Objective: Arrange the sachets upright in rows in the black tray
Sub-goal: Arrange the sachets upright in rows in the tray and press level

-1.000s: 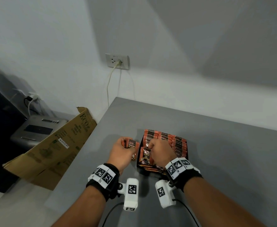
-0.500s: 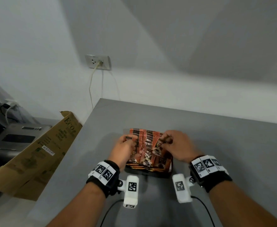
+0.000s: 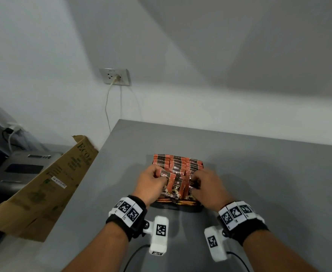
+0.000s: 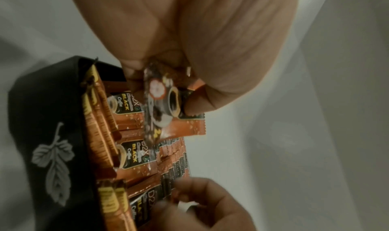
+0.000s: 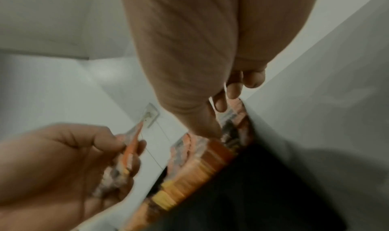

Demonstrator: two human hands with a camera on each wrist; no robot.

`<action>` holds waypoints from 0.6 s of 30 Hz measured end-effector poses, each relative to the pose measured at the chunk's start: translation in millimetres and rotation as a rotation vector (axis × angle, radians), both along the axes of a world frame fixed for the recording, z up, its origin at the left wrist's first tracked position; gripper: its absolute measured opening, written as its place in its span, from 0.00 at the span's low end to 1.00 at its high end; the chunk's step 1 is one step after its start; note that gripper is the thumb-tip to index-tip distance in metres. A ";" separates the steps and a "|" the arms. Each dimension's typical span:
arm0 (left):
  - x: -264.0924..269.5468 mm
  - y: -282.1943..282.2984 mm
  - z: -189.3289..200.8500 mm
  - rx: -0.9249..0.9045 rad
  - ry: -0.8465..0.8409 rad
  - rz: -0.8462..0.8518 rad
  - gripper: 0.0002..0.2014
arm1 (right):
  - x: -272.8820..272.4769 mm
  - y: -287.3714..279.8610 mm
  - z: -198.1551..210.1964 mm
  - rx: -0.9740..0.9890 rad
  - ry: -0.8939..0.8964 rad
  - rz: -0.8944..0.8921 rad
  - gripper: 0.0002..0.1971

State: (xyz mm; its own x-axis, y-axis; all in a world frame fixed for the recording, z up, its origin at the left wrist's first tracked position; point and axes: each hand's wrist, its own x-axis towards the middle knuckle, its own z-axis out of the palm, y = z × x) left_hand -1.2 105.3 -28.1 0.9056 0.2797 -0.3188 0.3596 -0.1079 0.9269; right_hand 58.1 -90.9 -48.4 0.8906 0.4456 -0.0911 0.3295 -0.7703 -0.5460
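Observation:
A black tray (image 3: 180, 207) with a leaf motif (image 4: 50, 151) sits on the grey table, packed with rows of upright orange-and-black coffee sachets (image 3: 177, 163). My left hand (image 3: 162, 178) pinches one sachet (image 4: 160, 101) by its top, over the tray's front left corner. My right hand (image 3: 194, 183) is at the front right row, where thumb and fingers pinch the tops of standing sachets (image 5: 230, 116). Flat gold-striped sachets (image 4: 101, 134) line the near wall. The hands hide the front row's lower part.
The table's left edge (image 3: 94, 173) runs close by, with a tilted cardboard box (image 3: 43, 189) and a grey appliance (image 3: 22, 169) beyond it. A wall socket with a cable (image 3: 115, 76) is behind. Bare table (image 3: 269, 183) lies right of the tray.
My left hand carried its sachet from left of the tray to over the front left corner. My right hand shifted from the left row to the right side.

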 end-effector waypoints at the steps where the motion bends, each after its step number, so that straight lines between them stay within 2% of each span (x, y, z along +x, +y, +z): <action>1: -0.7 -0.9 -0.2 0.005 -0.012 -0.015 0.11 | -0.8 4.4 6.4 0.089 0.001 -0.007 0.10; 3: -0.9 -3.5 0.5 0.019 -0.034 -0.042 0.13 | -3.4 17.4 22.6 0.231 0.059 0.014 0.10; 6: 0.4 -4.9 3.6 0.020 -0.048 -0.063 0.17 | -0.2 36.3 32.0 0.293 0.080 0.066 0.08; 8: 0.8 0.3 4.6 0.016 -0.042 -0.012 0.17 | 8.4 41.0 28.7 0.296 0.045 0.019 0.11; 11: -3.9 18.1 5.5 0.104 -0.008 0.005 0.19 | 17.3 43.3 20.4 0.189 0.057 -0.035 0.13; 15: -17.1 35.2 3.8 0.327 0.091 -0.262 0.25 | 12.8 45.5 3.7 -0.012 0.048 -0.001 0.10; 18: -23.9 34.5 -1.7 0.477 0.122 -0.402 0.26 | 7.7 47.8 -5.5 -0.052 0.010 0.010 0.08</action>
